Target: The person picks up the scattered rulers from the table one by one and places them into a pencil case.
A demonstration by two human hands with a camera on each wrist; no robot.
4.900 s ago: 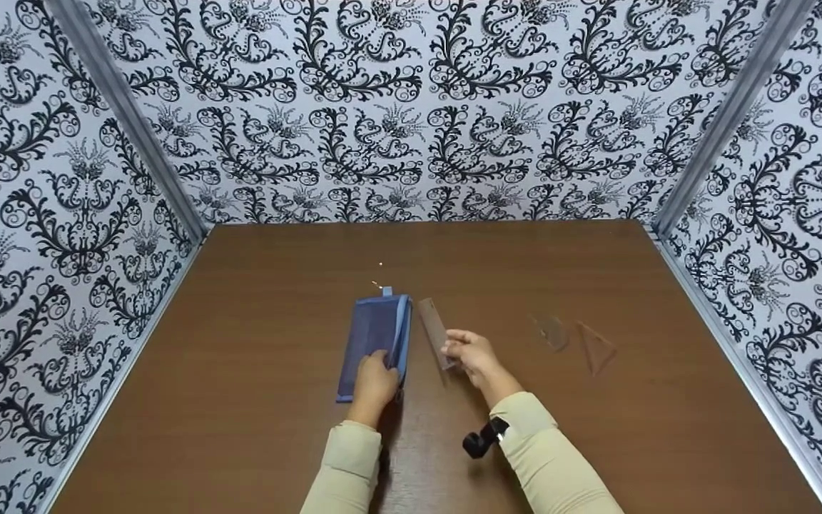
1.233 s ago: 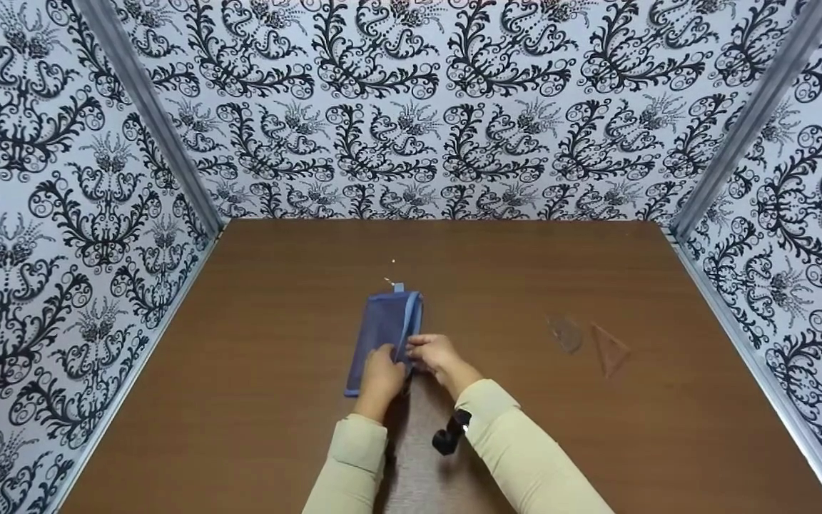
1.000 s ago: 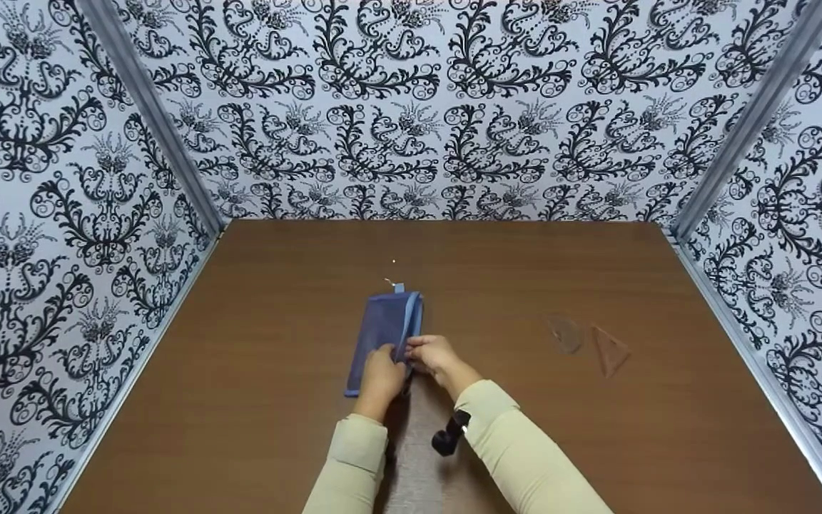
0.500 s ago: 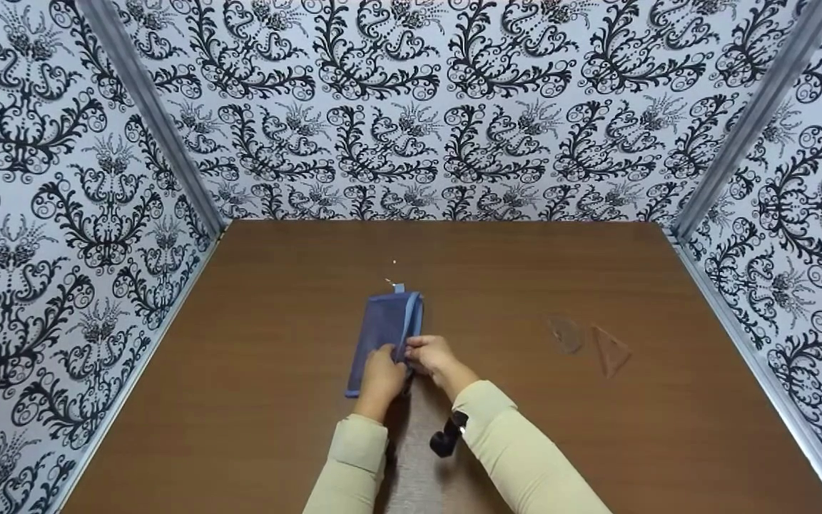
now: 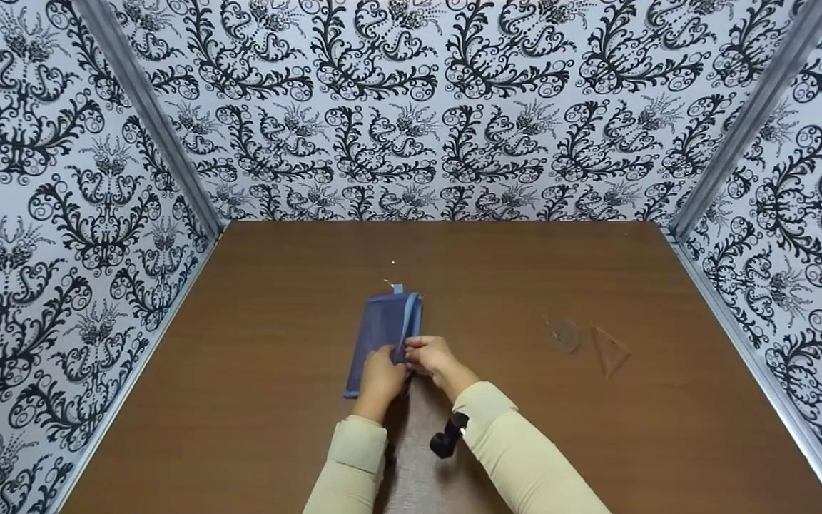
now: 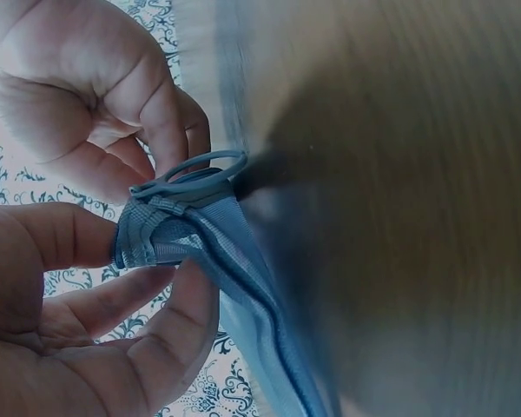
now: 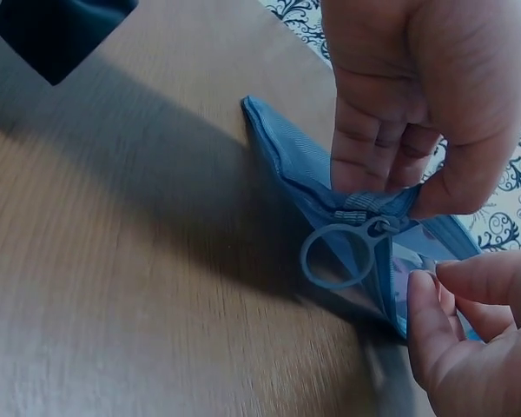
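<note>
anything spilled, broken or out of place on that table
No spill or damage shows. One small oddity: a tiny bright speck sits alone on the wooden tabletop, beyond the blue mesh zipper pouch; it is too small to identify, perhaps a glint.

Head view: high over the near side of the bench (image 5: 275, 300), facing forward and down, set well back, taking in the far edge, both far corners and the patterned wall (image 5: 411, 121) behind. Left wrist view, close-up: turned sideways, bench to the right of frame, patterned wall to the left; right wrist view, also close: tilted across the bench toward its slanting edge at upper right. Common to both wrist views: left hand (image 5: 381, 375), right hand (image 5: 434, 355) and one end of the blue pouch (image 5: 379, 325), all small in the head view.
</note>
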